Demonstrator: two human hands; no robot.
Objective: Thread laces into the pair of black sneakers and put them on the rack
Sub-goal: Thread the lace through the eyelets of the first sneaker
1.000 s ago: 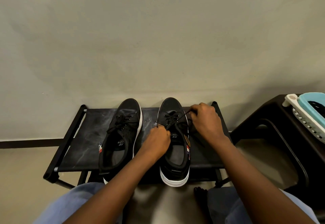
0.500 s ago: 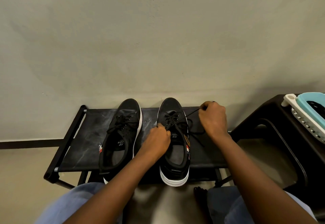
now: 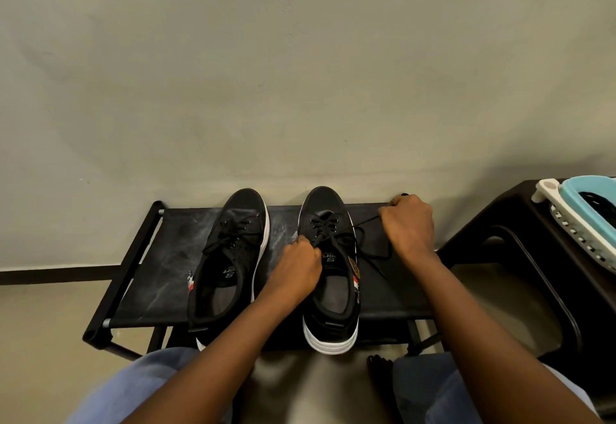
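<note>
Since the earlier frames our right hand (image 3: 409,223) has drawn outward, away from the right-hand black canvas sneaker with the white sole (image 3: 328,270), pulling its black lace (image 3: 363,223) taut toward the far right corner of the low black fabric-topped shoe rack (image 3: 156,277); our left hand has barely shifted.

Taking that right-hand sneaker as our landmark: nearest us, our blue-trousered knees sit just short of its heel, which overhangs the rack's near edge. Our left hand (image 3: 297,267) is curled tight at the sneaker's tongue, pinching the lace where the strands cross. Beyond and to the right of the sneaker, our right hand is closed round the free end of the lace, with a slack loop lying on the rack fabric between hand and shoe. To the left of the sneaker stands its twin, the other black canvas sneaker (image 3: 230,257), already laced and also on the rack.

We judge this to be the tightening of the knot. To do it well we should hold the crossing firm with the left hand, pull evenly and level so the shoe does not tip off the edge, then push the heel further onto the rack. Off to the sneaker's right stands a dark plastic stool (image 3: 520,223) bearing a pale blue and white basket (image 3: 566,203).
</note>
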